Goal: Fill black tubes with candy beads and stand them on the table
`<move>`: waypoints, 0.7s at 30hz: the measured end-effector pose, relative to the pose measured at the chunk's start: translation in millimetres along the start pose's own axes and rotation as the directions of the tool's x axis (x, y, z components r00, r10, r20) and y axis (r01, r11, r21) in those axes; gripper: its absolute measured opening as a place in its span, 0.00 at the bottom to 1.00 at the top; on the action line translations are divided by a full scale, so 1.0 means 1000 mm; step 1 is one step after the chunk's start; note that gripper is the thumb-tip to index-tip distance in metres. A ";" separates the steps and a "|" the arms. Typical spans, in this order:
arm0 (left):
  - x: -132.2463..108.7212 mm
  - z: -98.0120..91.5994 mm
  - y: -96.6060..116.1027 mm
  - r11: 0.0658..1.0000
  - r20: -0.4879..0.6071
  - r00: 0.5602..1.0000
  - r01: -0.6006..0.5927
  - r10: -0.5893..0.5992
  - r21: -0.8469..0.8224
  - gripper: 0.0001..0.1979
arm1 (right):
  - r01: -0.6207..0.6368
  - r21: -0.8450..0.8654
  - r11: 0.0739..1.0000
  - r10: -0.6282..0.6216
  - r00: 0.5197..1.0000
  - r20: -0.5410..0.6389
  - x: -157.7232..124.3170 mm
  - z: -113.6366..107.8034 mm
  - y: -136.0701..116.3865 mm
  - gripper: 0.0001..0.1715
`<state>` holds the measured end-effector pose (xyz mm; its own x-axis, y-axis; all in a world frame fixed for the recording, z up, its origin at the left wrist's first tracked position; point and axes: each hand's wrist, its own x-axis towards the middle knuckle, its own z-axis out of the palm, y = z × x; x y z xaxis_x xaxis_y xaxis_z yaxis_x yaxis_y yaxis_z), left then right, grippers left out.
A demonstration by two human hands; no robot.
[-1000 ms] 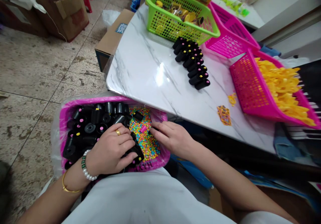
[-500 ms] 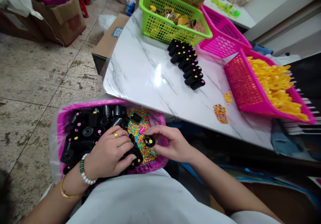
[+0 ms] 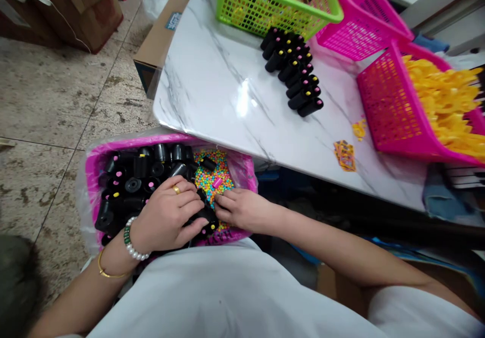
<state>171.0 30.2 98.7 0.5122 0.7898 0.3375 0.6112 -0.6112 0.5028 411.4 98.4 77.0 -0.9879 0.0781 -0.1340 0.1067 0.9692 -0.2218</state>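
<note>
A plastic-lined pink basket (image 3: pixel 91 176) sits against my body, with black cups (image 3: pixel 132 185) on its left and small colourful beads (image 3: pixel 215 158) on its right. My left hand (image 3: pixel 172 214) curls over the cups near the middle, its fingers and thumb around a black one mostly hidden beneath. At the beads, my right hand (image 3: pixel 240 209) points down with bent fingers round a dark cup, of which only a sliver shows. A pink piece (image 3: pixel 217 182) and a small black cup (image 3: pixel 208 163) lie on the beads.
On the white marbled table (image 3: pixel 212 95) stand rows of black tubes (image 3: pixel 299 75), a green basket (image 3: pixel 276 9), and pink baskets, one with yellow parts (image 3: pixel 443 100). Small printed pieces (image 3: pixel 344 155) lie near its front edge. A cardboard box (image 3: pixel 161 35) stands left of the table.
My right hand has turned over and lowered into the beads; the cup's open mouth no longer shows. My left hand stays over the cups. The camera view has shifted slightly.
</note>
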 end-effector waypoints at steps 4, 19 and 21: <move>0.001 -0.001 -0.001 1.000 -0.002 1.000 -0.003 0.003 -0.010 0.08 | -0.023 0.415 0.910 0.052 0.997 -0.059 -0.008 -0.015 0.009 0.11; 0.003 0.000 0.007 0.996 -0.102 0.994 0.019 -0.028 -0.082 0.07 | -0.137 0.894 0.426 0.875 0.315 -0.368 -0.039 -0.063 0.053 0.19; 0.005 -0.001 0.009 0.996 -0.152 0.988 0.013 -0.027 -0.088 0.07 | -0.202 0.923 0.329 0.943 0.122 -0.309 -0.041 -0.065 0.072 0.21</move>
<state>178.7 28.7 105.6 0.3983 0.8045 0.4407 0.5625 -0.5937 0.5754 452.8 180.6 129.5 -0.0544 0.9958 0.0731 0.3389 0.0873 -0.9368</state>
